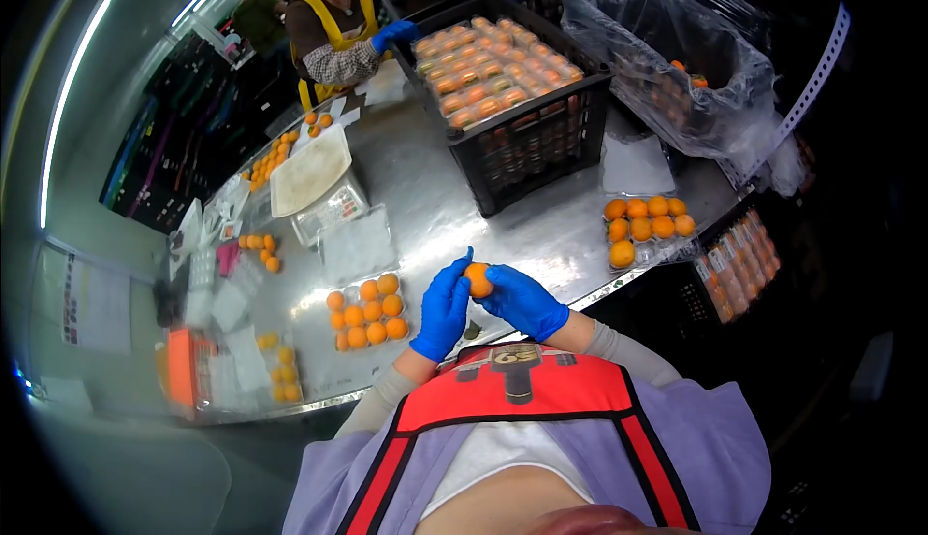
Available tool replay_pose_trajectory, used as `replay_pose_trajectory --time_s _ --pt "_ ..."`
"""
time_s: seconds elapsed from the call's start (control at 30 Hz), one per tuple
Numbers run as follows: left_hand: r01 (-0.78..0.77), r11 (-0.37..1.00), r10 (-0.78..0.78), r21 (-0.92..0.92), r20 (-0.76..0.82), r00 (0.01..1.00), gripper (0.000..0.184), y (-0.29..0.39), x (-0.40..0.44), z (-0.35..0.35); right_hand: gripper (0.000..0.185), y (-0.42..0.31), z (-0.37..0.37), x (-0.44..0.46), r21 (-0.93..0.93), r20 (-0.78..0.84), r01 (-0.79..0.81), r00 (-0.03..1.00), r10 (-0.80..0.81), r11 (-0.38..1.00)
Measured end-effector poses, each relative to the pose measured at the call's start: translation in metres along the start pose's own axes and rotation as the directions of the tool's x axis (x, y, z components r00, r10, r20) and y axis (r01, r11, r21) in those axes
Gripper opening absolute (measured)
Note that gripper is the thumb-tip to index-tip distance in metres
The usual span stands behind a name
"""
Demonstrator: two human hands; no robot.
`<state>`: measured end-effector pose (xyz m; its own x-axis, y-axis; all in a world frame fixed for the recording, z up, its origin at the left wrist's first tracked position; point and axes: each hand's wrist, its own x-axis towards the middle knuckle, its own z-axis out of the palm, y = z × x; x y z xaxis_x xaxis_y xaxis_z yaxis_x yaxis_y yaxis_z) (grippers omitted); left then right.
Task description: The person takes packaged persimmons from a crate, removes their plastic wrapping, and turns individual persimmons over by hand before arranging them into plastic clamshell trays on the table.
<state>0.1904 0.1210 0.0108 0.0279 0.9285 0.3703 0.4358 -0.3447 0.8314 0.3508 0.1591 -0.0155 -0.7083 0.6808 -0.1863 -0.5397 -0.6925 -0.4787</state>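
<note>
Between my two blue-gloved hands, above the near edge of the steel table, is a single orange (478, 281). My left hand (443, 309) is closed against its left side, with one finger pointing up. The fingers of my right hand (525, 303) grip it from the right. Left of my hands lies a clear plastic tray of oranges (367, 312), with its lid (357, 245) folded open behind it. To the right, near the table edge, stands another open tray of oranges (648, 229). A small green-brown piece (472, 330) lies below my hands.
A black crate (527, 144) packed with filled trays stands on the steel table (425, 221). Behind it are a plastic-lined bin (667, 71) and a person (333, 37) wearing blue gloves. A scale (314, 182), loose oranges (271, 160) and an orange basket (184, 366) are leftward.
</note>
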Motion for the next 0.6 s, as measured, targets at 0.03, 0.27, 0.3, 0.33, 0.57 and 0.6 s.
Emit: replay_pose_trajectory --time_s 0.03,0.27,0.3,0.33,0.57,0.6 --pt "-0.020 1.000 0.020 0.012 -0.003 1.000 0.032 -0.001 0.001 0.002 0.030 -0.001 -0.002 -0.001 -0.001 -0.007 -0.005 1.000 0.005 1.000" --pt "0.126 0.963 -0.114 -0.240 0.063 0.991 0.042 0.000 0.002 0.009 0.039 -0.007 -0.001 -0.013 -0.021 -0.003 0.083 0.997 -0.083 0.996" --pt "0.058 0.988 -0.045 -0.145 0.093 0.995 0.051 0.006 0.003 0.011 0.039 -0.009 0.003 -0.015 -0.035 0.004 0.115 0.993 -0.115 0.993" --pt "-0.015 0.999 0.022 -0.051 0.128 0.991 0.060 0.008 0.003 0.011 0.038 -0.009 0.004 -0.017 -0.049 0.012 0.148 0.989 -0.147 0.988" --pt "0.122 0.989 -0.112 -0.079 0.120 0.986 0.069 0.003 0.004 0.011 0.033 -0.043 -0.025 -0.028 -0.529 -0.116 0.211 0.941 -0.317 0.822" --pt "0.170 0.971 -0.153 -0.169 0.111 0.982 0.069 0.000 0.004 0.011 0.030 -0.053 -0.055 -0.024 -0.593 -0.115 0.324 0.872 -0.476 0.737"
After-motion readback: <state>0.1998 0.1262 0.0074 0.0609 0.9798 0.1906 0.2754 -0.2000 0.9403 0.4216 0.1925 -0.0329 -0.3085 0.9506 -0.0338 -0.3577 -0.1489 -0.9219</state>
